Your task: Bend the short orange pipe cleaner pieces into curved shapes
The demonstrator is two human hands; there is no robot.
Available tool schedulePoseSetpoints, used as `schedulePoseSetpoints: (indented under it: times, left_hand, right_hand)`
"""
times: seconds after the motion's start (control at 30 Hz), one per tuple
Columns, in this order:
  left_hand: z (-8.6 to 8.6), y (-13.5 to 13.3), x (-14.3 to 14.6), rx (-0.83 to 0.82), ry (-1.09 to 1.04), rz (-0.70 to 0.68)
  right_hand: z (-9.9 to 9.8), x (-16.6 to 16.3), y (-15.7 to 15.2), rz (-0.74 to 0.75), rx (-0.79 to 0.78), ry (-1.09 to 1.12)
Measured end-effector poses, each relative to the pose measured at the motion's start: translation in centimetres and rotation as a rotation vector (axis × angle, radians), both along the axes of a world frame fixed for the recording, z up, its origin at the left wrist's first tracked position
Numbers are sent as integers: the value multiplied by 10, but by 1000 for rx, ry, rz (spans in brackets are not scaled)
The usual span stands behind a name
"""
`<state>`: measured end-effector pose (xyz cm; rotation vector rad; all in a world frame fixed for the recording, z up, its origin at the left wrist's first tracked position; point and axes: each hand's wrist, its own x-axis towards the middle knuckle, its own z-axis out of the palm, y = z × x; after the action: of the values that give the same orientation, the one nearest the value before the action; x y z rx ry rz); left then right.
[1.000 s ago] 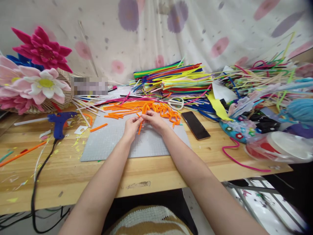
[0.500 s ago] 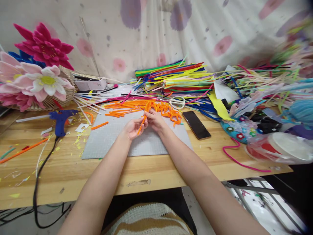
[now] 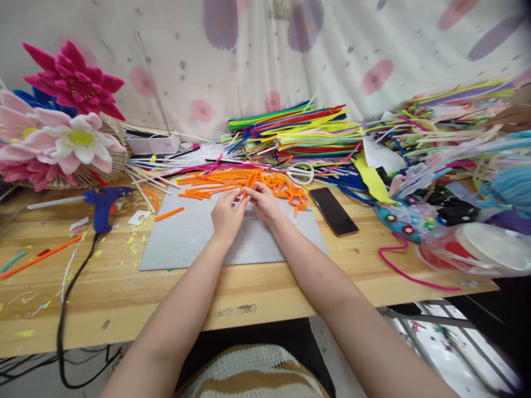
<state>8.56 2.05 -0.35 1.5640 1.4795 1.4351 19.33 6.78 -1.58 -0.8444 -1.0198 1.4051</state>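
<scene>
Both my hands meet over the grey cutting mat (image 3: pixel 186 243), closed around one bent orange pipe cleaner (image 3: pixel 251 179). My left hand (image 3: pixel 228 215) has turned its back toward me, so its fingertips are partly hidden. With thumb and fingers, my right hand (image 3: pixel 264 202) pinches the same piece from the right. Just behind them, straight orange pipe cleaners (image 3: pixel 207 179) lie in a row on the mat. A heap of curled orange pipe cleaners (image 3: pixel 290 190) sits to the right of my hands.
A blue glue gun (image 3: pixel 103 207) with a black cord lies left, near pink and white fuzzy flowers (image 3: pixel 81 138). Right of the mat are a phone (image 3: pixel 333 211) and white-handled scissors (image 3: pixel 301 173). Colourful pipe cleaner bundles (image 3: pixel 298 132) line the back. Another person's hand (image 3: pixel 512 117) shows at far right.
My left hand has rolled over, back now facing me, and the orange end that pointed down toward me no longer shows. At far right, a blurred colourful bundle has come down onto the pile.
</scene>
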Motion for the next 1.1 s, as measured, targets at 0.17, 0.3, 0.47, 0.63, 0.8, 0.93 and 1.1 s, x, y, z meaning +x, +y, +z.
schedulePoseSetpoints:
  times: [0.17,0.3,0.47,0.63,0.8,0.93,1.1]
  left_hand:
    - [-5,5,2,-105,-112,-21]
    - [-4,9,4,-302,-384,-105]
    - [8,9,-3,-608,-701,-361]
    - [16,7,-14,-767,-844,-619]
    - [9,5,-3,-549,-597,-515]
    - [1,6,8,-423,-482,-294]
    - [1,8,6,-394,-521,-234]
  right_hand:
    - [2,1,0,11,33,-63]
    - [1,6,2,99,68,-68]
    - [5,12,-1,260,24,-36]
    - [8,13,-5,362,-66,37]
    - [5,10,-4,272,-16,-37]
    - [2,7,-1,223,2,-69]
    - [-5,12,5,225,38,-33]
